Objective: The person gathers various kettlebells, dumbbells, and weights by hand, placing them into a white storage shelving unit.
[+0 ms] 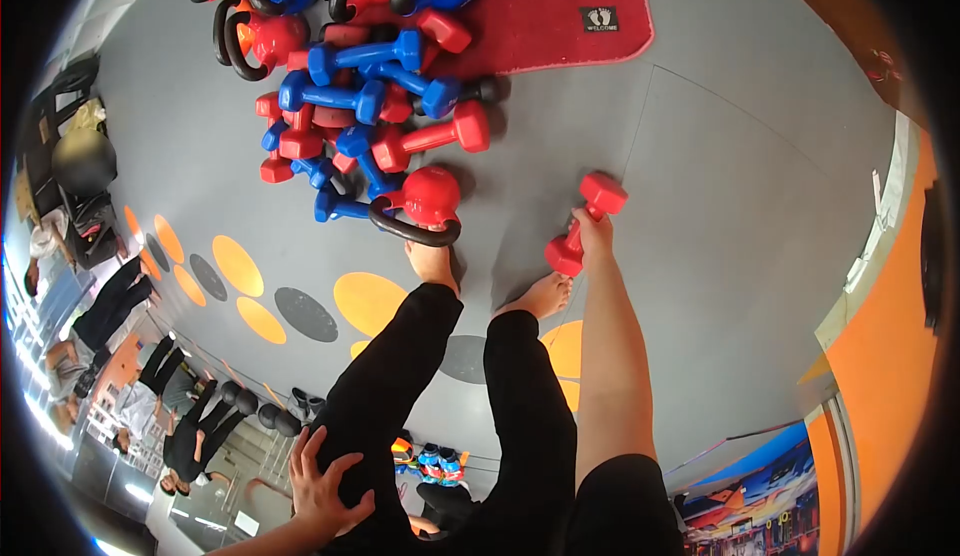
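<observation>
My right hand (592, 234) is wrapped round the handle of a red dumbbell (603, 194), low over the grey floor and close to my foot. My left hand (322, 486) rests on or just over my black-clad thigh, fingers spread, holding nothing. A red kettlebell (432, 196) with a black handle stands in front of my other foot. Beyond it lies a heap of blue dumbbells (330, 98) and red dumbbells (430, 138), several of each, some on top of others.
More kettlebells (278, 41) stand at the top left, beside a red mat (560, 16). Orange and dark ovals mark the grey floor (740, 236). Several people (185, 446) are at the far left. An orange wall (900, 356) is at the right.
</observation>
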`<state>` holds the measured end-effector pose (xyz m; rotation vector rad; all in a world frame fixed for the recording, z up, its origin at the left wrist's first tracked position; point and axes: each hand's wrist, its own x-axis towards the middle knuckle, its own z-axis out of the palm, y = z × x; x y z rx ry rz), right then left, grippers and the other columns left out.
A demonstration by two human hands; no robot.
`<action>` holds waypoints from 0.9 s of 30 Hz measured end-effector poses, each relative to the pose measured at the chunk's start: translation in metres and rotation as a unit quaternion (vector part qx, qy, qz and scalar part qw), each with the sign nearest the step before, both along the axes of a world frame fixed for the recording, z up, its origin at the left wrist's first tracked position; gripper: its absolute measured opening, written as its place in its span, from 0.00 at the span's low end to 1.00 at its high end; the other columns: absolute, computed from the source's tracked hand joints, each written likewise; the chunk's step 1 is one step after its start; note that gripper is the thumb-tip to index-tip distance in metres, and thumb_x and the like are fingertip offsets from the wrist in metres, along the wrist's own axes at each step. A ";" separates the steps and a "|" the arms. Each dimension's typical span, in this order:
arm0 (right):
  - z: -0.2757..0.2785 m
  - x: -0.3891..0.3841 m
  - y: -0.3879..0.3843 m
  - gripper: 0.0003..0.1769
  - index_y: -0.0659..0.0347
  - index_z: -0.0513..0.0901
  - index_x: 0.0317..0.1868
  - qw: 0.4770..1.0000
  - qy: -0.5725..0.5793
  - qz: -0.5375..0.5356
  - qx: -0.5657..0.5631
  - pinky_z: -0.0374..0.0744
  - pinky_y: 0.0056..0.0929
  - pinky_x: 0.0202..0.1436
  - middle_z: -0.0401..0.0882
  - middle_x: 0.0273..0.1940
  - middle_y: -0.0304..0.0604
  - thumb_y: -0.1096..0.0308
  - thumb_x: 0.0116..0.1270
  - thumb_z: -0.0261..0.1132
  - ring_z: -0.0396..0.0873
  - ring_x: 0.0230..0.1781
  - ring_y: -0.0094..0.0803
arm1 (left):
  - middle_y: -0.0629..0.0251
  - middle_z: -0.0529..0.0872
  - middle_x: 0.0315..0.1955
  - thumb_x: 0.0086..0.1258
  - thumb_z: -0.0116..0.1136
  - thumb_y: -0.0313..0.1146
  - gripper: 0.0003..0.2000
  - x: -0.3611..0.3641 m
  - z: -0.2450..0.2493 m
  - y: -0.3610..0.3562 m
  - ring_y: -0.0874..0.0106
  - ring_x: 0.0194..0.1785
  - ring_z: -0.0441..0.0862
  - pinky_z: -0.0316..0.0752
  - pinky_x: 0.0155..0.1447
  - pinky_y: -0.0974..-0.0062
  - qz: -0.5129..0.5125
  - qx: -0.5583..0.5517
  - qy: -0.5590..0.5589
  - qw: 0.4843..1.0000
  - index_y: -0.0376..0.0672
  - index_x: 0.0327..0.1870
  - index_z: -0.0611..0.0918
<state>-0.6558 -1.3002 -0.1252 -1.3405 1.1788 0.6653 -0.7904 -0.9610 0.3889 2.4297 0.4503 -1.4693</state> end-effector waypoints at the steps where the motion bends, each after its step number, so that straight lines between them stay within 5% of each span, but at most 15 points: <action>1: 0.003 0.001 -0.003 0.11 0.57 0.77 0.43 0.999 0.019 0.037 0.006 0.79 0.32 0.33 0.79 0.31 0.38 0.70 0.63 0.69 0.79 0.28 0.29 | 0.50 0.63 0.71 0.47 0.74 0.46 0.28 0.003 0.000 -0.004 0.40 0.77 0.55 0.57 0.75 0.38 -0.006 -0.003 0.002 1.000 0.60 0.54 0.83; 7: 0.063 0.026 -0.013 0.12 0.58 0.76 0.42 0.978 0.183 0.074 0.072 0.81 0.35 0.33 0.79 0.30 0.41 0.67 0.63 0.70 0.79 0.28 0.31 | 0.50 0.63 0.71 0.47 0.73 0.43 0.27 0.014 0.006 -0.016 0.41 0.76 0.56 0.57 0.75 0.40 -0.019 -0.018 0.001 1.000 0.57 0.54 0.83; 9: 0.054 0.023 -0.021 0.21 0.60 0.75 0.49 0.926 0.325 0.083 0.172 0.84 0.42 0.39 0.80 0.35 0.43 0.57 0.64 0.73 0.83 0.34 0.35 | 0.51 0.63 0.71 0.48 0.73 0.46 0.27 0.010 0.009 -0.013 0.41 0.77 0.55 0.57 0.75 0.40 -0.021 -0.026 0.000 0.999 0.58 0.54 0.83; 12: 0.002 -0.010 -0.028 0.29 0.60 0.74 0.55 0.915 0.348 0.182 0.091 0.86 0.44 0.46 0.81 0.39 0.43 0.49 0.65 0.73 0.85 0.41 0.39 | 0.51 0.69 0.65 0.53 0.73 0.45 0.25 0.030 -0.005 -0.010 0.44 0.72 0.63 0.60 0.72 0.42 -0.038 -0.027 -0.022 0.999 0.54 0.54 0.83; 13: 0.043 0.013 -0.014 0.30 0.60 0.74 0.57 0.929 0.325 0.164 0.064 0.85 0.44 0.50 0.81 0.42 0.44 0.49 0.66 0.73 0.85 0.46 0.39 | 0.51 0.73 0.61 0.55 0.72 0.41 0.23 0.040 -0.027 0.000 0.46 0.68 0.67 0.62 0.70 0.45 -0.029 -0.065 -0.038 0.997 0.50 0.53 0.82; 15: 0.039 0.007 -0.015 0.28 0.59 0.75 0.56 0.938 0.310 0.091 0.122 0.85 0.42 0.52 0.81 0.43 0.43 0.49 0.67 0.73 0.85 0.47 0.38 | 0.52 0.80 0.50 0.60 0.69 0.31 0.18 0.086 -0.077 0.006 0.51 0.56 0.76 0.68 0.62 0.51 -0.029 -0.116 -0.148 0.982 0.40 0.50 0.79; 16: 0.035 -0.003 -0.022 0.27 0.59 0.76 0.55 0.939 0.296 0.015 0.174 0.85 0.39 0.53 0.81 0.44 0.43 0.49 0.67 0.72 0.85 0.47 0.36 | 0.53 0.79 0.51 0.60 0.69 0.31 0.20 0.091 -0.123 0.017 0.52 0.56 0.76 0.69 0.61 0.52 -0.070 -0.086 -0.253 0.961 0.39 0.53 0.78; 19: 0.061 -0.001 -0.033 0.24 0.58 0.78 0.53 0.938 0.277 0.032 0.206 0.84 0.40 0.55 0.81 0.45 0.43 0.52 0.66 0.74 0.83 0.49 0.35 | 0.52 0.79 0.51 0.64 0.65 0.30 0.19 0.173 -0.259 0.027 0.50 0.57 0.76 0.71 0.60 0.54 -0.111 -0.127 -0.336 0.927 0.40 0.56 0.76; 20: 0.083 0.012 -0.031 0.25 0.59 0.79 0.54 0.942 0.261 0.040 0.207 0.83 0.41 0.58 0.82 0.45 0.44 0.53 0.66 0.75 0.83 0.50 0.34 | 0.52 0.79 0.52 0.64 0.62 0.33 0.19 0.196 -0.305 0.028 0.52 0.59 0.77 0.72 0.62 0.55 -0.031 -0.166 -0.258 0.951 0.40 0.56 0.76; 22: 0.115 0.017 -0.030 0.26 0.58 0.79 0.54 0.945 0.245 0.044 0.211 0.82 0.40 0.59 0.81 0.50 0.45 0.54 0.63 0.77 0.82 0.51 0.36 | 0.53 0.78 0.53 0.64 0.61 0.34 0.20 0.215 -0.368 0.023 0.54 0.61 0.76 0.72 0.64 0.57 -0.133 -0.091 -0.314 0.936 0.40 0.57 0.76; 24: 0.139 0.010 -0.021 0.26 0.57 0.78 0.55 0.987 0.140 -0.017 0.081 0.81 0.40 0.60 0.77 0.58 0.48 0.55 0.63 0.76 0.80 0.55 0.39 | 0.53 0.78 0.54 0.64 0.61 0.35 0.21 0.210 -0.413 0.018 0.56 0.62 0.76 0.72 0.65 0.57 -0.178 -0.052 -0.313 0.931 0.40 0.57 0.76; 27: 0.152 0.003 0.005 0.23 0.56 0.77 0.57 0.984 0.025 0.103 -0.144 0.79 0.41 0.59 0.72 0.61 0.53 0.54 0.67 0.71 0.79 0.57 0.45 | 0.54 0.78 0.56 0.64 0.63 0.38 0.25 0.211 -0.461 0.018 0.58 0.65 0.75 0.71 0.65 0.57 -0.190 0.064 -0.305 0.931 0.40 0.62 0.74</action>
